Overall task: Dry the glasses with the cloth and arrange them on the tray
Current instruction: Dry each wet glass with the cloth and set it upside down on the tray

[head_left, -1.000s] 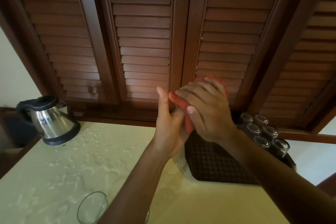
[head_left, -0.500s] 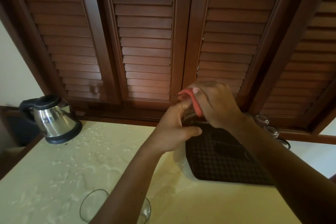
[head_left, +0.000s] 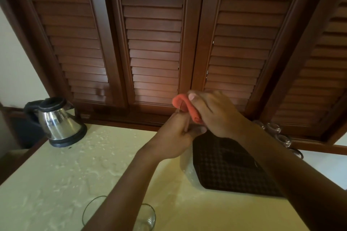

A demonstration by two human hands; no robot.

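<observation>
Left hand [head_left: 174, 137] grips a glass [head_left: 187, 124], right hand [head_left: 216, 116] grips the cloth [head_left: 185, 107]; tray [head_left: 225, 170] lies directly below, toward lower right.

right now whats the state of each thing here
left hand: grips a glass
right hand: presses orange cloth on it
tray: glasses along far edge
counter: wet, two glasses waiting
kettle: lid shut

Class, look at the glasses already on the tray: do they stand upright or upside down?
Upside down, as far as visible: the glasses along the tray's far edge show solid rounded bases on top; the right forearm hides part of the row.
</observation>
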